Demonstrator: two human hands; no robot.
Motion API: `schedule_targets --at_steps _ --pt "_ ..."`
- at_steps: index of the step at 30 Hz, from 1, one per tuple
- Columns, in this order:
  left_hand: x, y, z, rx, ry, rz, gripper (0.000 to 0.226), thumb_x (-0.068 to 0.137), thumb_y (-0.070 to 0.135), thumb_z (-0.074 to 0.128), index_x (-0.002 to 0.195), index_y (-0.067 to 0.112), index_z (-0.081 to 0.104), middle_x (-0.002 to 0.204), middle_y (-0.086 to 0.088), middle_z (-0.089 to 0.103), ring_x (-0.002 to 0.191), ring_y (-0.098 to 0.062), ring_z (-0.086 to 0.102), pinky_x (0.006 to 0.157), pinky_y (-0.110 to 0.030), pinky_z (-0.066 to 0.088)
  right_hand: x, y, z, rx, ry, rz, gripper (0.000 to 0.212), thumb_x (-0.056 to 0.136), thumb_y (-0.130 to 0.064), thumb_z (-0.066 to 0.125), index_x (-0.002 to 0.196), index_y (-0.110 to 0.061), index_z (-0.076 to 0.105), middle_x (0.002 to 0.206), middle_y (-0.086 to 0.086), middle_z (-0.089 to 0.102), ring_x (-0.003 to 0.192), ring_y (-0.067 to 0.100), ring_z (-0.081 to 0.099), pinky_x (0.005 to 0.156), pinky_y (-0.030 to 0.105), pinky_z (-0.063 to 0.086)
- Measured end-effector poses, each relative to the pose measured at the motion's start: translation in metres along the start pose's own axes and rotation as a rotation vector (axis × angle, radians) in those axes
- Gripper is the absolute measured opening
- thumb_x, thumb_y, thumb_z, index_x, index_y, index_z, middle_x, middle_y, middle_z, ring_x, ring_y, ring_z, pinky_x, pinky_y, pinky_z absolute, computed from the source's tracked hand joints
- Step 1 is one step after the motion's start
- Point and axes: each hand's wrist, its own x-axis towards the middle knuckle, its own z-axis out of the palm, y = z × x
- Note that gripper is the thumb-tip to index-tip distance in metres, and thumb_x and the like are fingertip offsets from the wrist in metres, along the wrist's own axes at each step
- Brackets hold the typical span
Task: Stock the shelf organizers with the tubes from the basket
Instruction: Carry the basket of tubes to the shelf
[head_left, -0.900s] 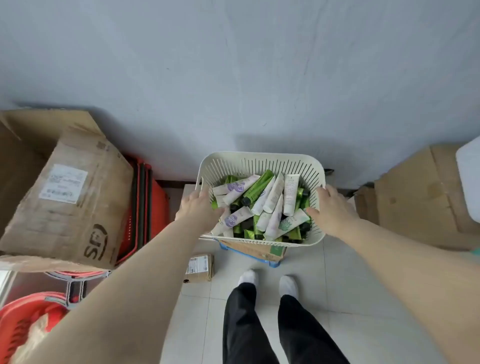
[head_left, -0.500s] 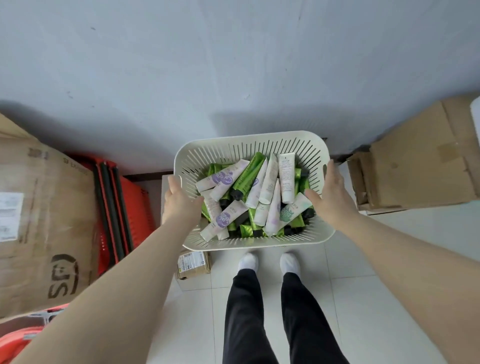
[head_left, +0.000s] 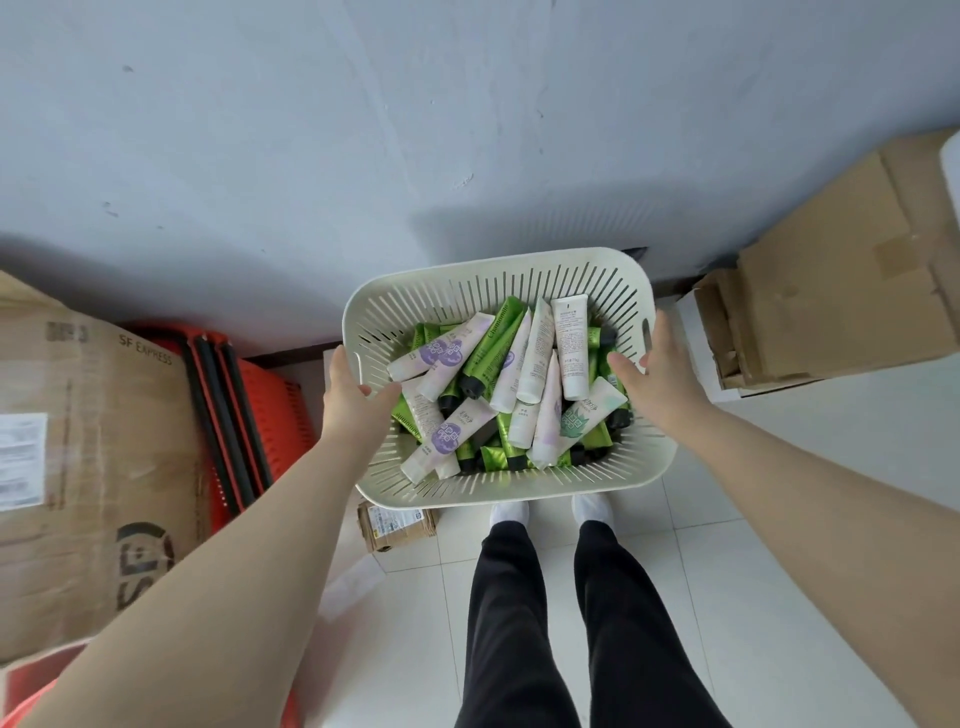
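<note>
Basket: cream slotted plastic basket (head_left: 519, 491), rounded-rectangular, held aloft above glossy white floor tiles (head_left: 753, 519).
Contents: smooth squeeze tubes (head_left: 519, 395), green and white, heaped inside the basket.
Left side: left hand (head_left: 356, 402) clasps the rim, thumb inside.
Right side: right hand (head_left: 657, 382) clasps the opposite rim.

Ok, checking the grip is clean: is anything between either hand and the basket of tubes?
Nothing visible. The left hand and right hand each grip the basket directly at its side rims, thumbs inside above the tubes. No shelf organizers are in view, so that path cannot be judged.
</note>
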Motion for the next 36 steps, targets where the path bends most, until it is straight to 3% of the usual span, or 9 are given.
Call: schedule_targets --at_steps 6,9,11,17,21,24,28,32,36 --pt "-0.017 0.015 -0.002 0.058 -0.043 -0.012 0.072 0.087 0.025 0.065 0.147 0.030 0.026 0.106 -0.010 0.058 0.094 -0.026 0.058 0.085 -0.047 0.052 -0.033 0.018 -0.010 -0.001 0.031 0.025 0.054 0.090 -0.033 0.058 0.134 -0.016 0.032 0.128 0.006 0.049 0.110 0.026 0.050 0.087 0.042 0.048" --pt "-0.029 0.022 0.001 0.079 -0.066 -0.007 0.075 0.085 0.024 0.067 0.147 0.030 0.026 0.109 -0.008 0.060 0.097 -0.027 0.061 0.089 -0.052 0.052 -0.057 0.025 -0.017 0.037 0.058 0.079 0.062 0.086 -0.044 0.056 0.136 -0.020 0.029 0.125 0.007 0.052 0.108 0.028 0.053 0.088 0.047 0.049" --pt "-0.036 0.031 0.006 0.081 -0.096 0.010 0.078 0.084 0.021 0.068 0.148 0.029 0.025 0.125 -0.007 0.057 0.107 -0.029 0.059 0.093 -0.053 0.050 -0.072 0.035 -0.022 0.073 0.080 0.129 0.074 0.077 -0.056 0.050 0.139 -0.023 0.026 0.124 0.007 0.054 0.107 0.028 0.055 0.089 0.049 0.050" --pt "-0.058 0.067 0.039 0.209 -0.200 0.167 0.076 0.086 0.019 0.067 0.149 0.024 0.024 0.132 0.000 0.048 0.103 -0.024 0.052 0.083 -0.038 0.046 -0.120 0.077 -0.040 0.138 0.216 0.272 0.066 0.088 -0.045 0.052 0.141 -0.022 0.022 0.111 0.011 0.056 0.094 0.030 0.058 0.080 0.042 0.050" --pt "-0.083 0.091 0.071 0.307 -0.277 0.286 0.082 0.085 0.019 0.068 0.151 0.026 0.019 0.146 -0.005 0.040 0.115 -0.024 0.050 0.087 -0.036 0.043 -0.159 0.113 -0.053 0.209 0.323 0.349 0.062 0.088 -0.045 0.052 0.138 -0.025 0.022 0.093 0.009 0.049 0.078 0.025 0.051 0.067 0.035 0.043" --pt "-0.110 0.109 0.100 0.389 -0.307 0.365 0.079 0.086 0.019 0.068 0.150 0.026 0.021 0.140 -0.008 0.047 0.088 -0.021 0.056 0.073 -0.032 0.047 -0.192 0.138 -0.069 0.272 0.397 0.406 0.063 0.089 -0.045 0.052 0.140 -0.025 0.019 0.094 0.009 0.050 0.080 0.026 0.052 0.067 0.035 0.044" --pt "-0.154 0.124 0.148 0.456 -0.367 0.431 0.080 0.085 0.015 0.069 0.149 0.027 0.022 0.139 -0.009 0.049 0.099 -0.029 0.057 0.086 -0.042 0.051 -0.241 0.180 -0.090 0.369 0.473 0.489 0.065 0.087 -0.049 0.050 0.140 -0.026 0.019 0.099 0.014 0.053 0.088 0.031 0.056 0.076 0.041 0.048" --pt "-0.216 0.131 0.207 0.530 -0.429 0.524 0.075 0.085 0.013 0.069 0.146 0.023 0.027 0.118 -0.005 0.052 0.077 -0.020 0.056 0.067 -0.036 0.049 -0.297 0.234 -0.111 0.417 0.537 0.577 0.070 0.088 -0.049 0.050 0.143 -0.025 0.015 0.099 0.013 0.053 0.092 0.033 0.058 0.075 0.040 0.048" --pt "-0.288 0.129 0.266 0.636 -0.497 0.624 0.076 0.082 0.014 0.070 0.145 0.022 0.029 0.113 -0.003 0.054 0.095 -0.029 0.058 0.080 -0.041 0.051 -0.361 0.290 -0.130 0.453 0.608 0.668 0.069 0.091 -0.044 0.051 0.144 -0.019 0.014 0.101 0.014 0.052 0.090 0.030 0.055 0.069 0.035 0.041"
